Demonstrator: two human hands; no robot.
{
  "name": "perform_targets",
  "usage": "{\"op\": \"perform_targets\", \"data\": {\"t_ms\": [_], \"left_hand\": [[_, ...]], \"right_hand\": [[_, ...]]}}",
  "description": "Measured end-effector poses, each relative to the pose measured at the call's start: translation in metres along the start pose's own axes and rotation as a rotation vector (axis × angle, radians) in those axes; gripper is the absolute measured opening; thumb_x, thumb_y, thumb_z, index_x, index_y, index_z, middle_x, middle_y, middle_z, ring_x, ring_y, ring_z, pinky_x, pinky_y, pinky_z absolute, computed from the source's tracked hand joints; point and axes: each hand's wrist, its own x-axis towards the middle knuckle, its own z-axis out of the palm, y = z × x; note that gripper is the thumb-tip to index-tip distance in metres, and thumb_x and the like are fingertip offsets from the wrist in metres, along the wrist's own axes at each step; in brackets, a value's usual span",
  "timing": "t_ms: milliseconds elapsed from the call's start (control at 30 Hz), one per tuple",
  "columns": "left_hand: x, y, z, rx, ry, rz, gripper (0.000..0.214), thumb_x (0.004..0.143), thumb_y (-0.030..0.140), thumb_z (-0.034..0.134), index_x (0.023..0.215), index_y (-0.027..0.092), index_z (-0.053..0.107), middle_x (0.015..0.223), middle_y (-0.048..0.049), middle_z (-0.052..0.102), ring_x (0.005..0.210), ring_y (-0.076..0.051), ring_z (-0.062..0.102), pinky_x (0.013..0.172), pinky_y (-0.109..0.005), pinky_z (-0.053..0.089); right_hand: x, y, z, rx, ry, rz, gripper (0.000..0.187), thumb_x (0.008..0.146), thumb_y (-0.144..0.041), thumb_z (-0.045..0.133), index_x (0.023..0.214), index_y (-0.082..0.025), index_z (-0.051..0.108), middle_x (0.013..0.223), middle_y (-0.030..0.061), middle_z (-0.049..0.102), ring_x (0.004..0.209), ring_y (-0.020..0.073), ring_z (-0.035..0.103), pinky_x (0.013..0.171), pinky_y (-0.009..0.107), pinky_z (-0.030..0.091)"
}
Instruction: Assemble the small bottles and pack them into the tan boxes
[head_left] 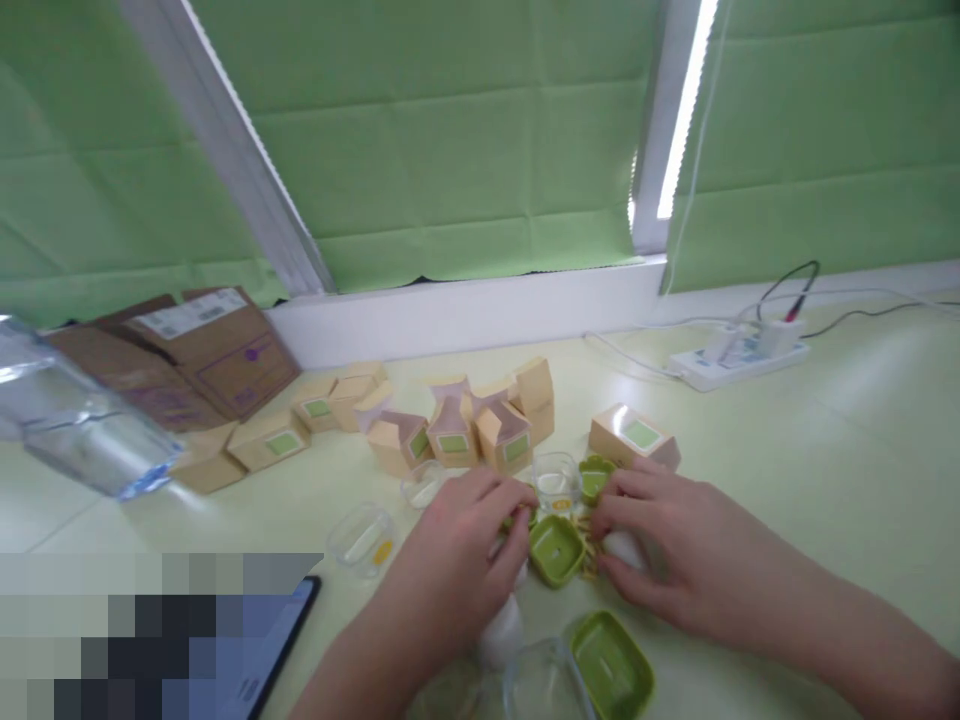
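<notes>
On the pale worktop (825,480), sm. green things are worked among by 2 bare hands. The L hand (469,545) is bent, w/ its thumb & 1st finger close together by a partly hidden green dish; if it's pinched can't be told. A white thing (501,632) is partly covered by that hand. The R hand (675,545) is curled over a white lump (626,548), thumb & 1st finger set apart; if it's gripped can't be told. B/w the hands, a square green dish (557,553) is seen, w/ thin yellow bits (587,562) just to its right. A long green dish (611,665) is set nearer, beside a clear tub (544,685). Far of the hands, a clear cup (556,480) & a flower-like green dish (596,478) are placed side by side. Farther back, sm. tan boxes (452,440) w/ green labels are lined up, & a power strip (739,362) is seen far right.
</notes>
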Motion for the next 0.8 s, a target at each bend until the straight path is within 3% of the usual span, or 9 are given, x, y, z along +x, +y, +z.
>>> {"op": "perform_targets", "data": {"t_ms": [200, 333, 567, 800], "left_hand": [[-0.005, 0.013, -0.003, 0.065, -0.07, 0.049, 0.014, 0.093, 0.021, 0.048, 0.09, 0.023, 0.062, 0.088, -0.0044, 0.062, 0.084, -0.018, 0.057, 0.075, -0.03, 0.044], [-0.008, 0.016, -0.005, 0.073, -0.053, 0.082, 0.013, 0.092, 0.021, 0.049, 0.093, 0.021, 0.062, 0.088, -0.0044, 0.063, 0.082, -0.018, 0.058, 0.075, -0.03, 0.044], [-0.008, 0.013, -0.005, 0.032, 0.031, 0.103, 0.017, 0.093, 0.019, 0.046, 0.091, 0.02, 0.063, 0.087, -0.0046, 0.064, 0.084, -0.018, 0.059, 0.076, -0.03, 0.045], [-0.003, 0.002, -0.005, -0.026, 0.064, 0.142, 0.017, 0.091, 0.016, 0.047, 0.091, 0.021, 0.064, 0.09, -0.0032, 0.066, 0.089, -0.018, 0.059, 0.079, -0.028, 0.043]], "right_hand": [[-0.011, 0.014, 0.017, -0.095, 0.034, -0.104, 0.011, 0.079, -0.043, 0.065, 0.085, -0.033, 0.067, 0.087, 0.0079, 0.066, 0.087, 0.0303, 0.062, 0.063, 0.04, 0.05], [-0.016, 0.033, 0.026, -0.13, 0.057, -0.191, 0.018, 0.078, -0.046, 0.066, 0.091, -0.033, 0.068, 0.091, 0.0084, 0.066, 0.093, 0.0319, 0.062, 0.071, 0.042, 0.052], [-0.005, 0.008, 0.019, -0.14, -0.027, -0.057, 0.014, 0.086, -0.038, 0.058, 0.078, -0.029, 0.065, 0.088, 0.0066, 0.065, 0.084, 0.0259, 0.061, 0.072, 0.039, 0.05], [0.007, -0.002, 0.005, -0.02, -0.041, 0.054, 0.004, 0.079, -0.024, 0.063, 0.078, -0.022, 0.067, 0.085, 0.004, 0.067, 0.085, 0.0222, 0.06, 0.074, 0.032, 0.046]]}}
